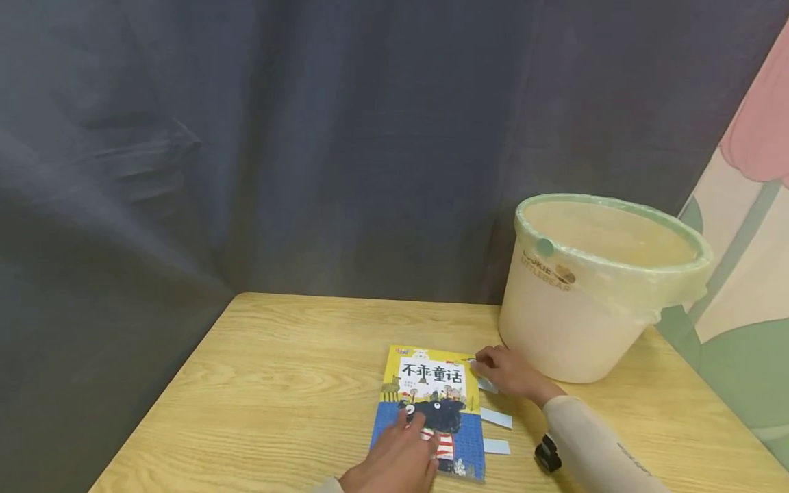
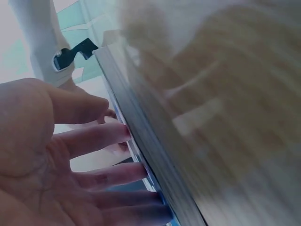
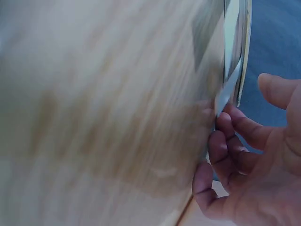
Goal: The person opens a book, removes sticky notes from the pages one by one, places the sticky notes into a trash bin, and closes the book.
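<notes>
A picture book (image 1: 471, 418) with a yellow and blue cover and Chinese title lies face up on the wooden table. My left hand (image 1: 397, 455) rests on its lower cover, fingers spread and nearly straight; the left wrist view has the fingertips at the cover beside the page edges (image 2: 136, 122). Three pale paper strips (image 1: 496, 418) stick out from the book's right side. At the upper right corner is my right hand (image 1: 508, 370), partly covering the top strip (image 1: 487, 385). In the right wrist view, its loosely bent fingers touch near a strip's end (image 3: 229, 92), the thumb standing apart.
A large cream bin (image 1: 555, 329) with a green rim and a clear liner stands at the table's back right, just behind my right hand. The wooden table (image 1: 277, 383) extends left of the book. A dark curtain (image 1: 382, 150) hangs behind.
</notes>
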The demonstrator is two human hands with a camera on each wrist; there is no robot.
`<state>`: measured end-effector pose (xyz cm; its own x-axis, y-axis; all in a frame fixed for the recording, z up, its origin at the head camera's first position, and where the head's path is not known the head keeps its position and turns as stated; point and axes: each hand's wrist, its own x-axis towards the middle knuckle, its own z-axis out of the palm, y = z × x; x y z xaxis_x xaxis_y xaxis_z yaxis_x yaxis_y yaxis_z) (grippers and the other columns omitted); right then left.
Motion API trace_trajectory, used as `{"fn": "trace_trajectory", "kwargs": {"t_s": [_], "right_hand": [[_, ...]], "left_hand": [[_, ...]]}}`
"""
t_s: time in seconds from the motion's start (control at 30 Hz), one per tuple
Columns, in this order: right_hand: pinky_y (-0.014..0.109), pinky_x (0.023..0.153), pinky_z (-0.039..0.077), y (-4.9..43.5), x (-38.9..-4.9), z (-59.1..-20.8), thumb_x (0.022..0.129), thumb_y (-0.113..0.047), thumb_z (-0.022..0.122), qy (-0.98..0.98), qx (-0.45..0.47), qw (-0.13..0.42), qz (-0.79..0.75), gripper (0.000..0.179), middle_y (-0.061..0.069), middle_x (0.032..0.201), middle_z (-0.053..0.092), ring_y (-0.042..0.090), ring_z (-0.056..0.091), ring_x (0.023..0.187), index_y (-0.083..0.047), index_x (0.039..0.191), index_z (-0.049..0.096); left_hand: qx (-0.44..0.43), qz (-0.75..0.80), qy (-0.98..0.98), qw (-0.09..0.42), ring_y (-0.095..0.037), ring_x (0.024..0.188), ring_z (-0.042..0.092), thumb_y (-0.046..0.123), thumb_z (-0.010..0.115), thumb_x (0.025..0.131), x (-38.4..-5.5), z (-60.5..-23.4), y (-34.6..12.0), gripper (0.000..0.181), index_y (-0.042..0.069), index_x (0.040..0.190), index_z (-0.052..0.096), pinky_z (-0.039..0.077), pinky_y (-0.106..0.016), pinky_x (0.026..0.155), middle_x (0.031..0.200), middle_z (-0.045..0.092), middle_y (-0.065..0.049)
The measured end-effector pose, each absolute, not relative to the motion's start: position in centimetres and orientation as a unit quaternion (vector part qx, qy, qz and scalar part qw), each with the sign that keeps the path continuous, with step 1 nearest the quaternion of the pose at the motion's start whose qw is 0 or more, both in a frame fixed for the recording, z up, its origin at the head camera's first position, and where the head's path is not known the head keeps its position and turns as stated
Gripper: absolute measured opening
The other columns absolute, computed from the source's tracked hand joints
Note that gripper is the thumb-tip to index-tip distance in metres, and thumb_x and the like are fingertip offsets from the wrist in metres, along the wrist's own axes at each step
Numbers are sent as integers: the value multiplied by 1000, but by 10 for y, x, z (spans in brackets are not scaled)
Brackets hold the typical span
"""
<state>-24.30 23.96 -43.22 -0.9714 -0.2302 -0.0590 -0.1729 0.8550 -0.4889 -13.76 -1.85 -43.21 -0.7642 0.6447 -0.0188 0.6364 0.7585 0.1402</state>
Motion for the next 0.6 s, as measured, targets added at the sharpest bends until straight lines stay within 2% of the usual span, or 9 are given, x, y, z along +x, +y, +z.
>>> {"fn": "trace_trajectory", "kwargs": {"t_s": [0.13,0.23,0.37,0.6], "right_hand": [[32,69,45,241,-246,-435,99,-32,60,958,-93,68,-262,27,1,87,61,15,53,76,-6,103,67],[29,64,38,242,-246,-436,100,-31,59,961,-96,74,-250,23,0,78,54,15,48,70,-11,91,66],[29,65,33,242,-245,-437,102,-33,55,962,-111,75,-237,28,1,79,49,16,44,71,-13,83,62],[27,64,35,241,-245,-435,101,-34,57,953,-130,87,-259,30,1,83,51,15,44,73,-16,78,61]], "left_hand": [[344,66,936,40,-31,111,61,35,62,96,-138,-432,-18,28,23,119,72,59,-37,73,115,61,-2],[341,62,937,48,-34,115,60,36,62,96,-137,-432,-17,29,24,121,71,59,-39,77,118,61,-2],[342,55,937,41,-34,115,60,36,61,96,-136,-432,-16,31,23,123,70,59,-40,79,119,61,-3],[339,52,939,13,-36,113,61,34,60,95,-134,-432,-16,32,21,122,71,59,-43,80,117,62,-6]]}}
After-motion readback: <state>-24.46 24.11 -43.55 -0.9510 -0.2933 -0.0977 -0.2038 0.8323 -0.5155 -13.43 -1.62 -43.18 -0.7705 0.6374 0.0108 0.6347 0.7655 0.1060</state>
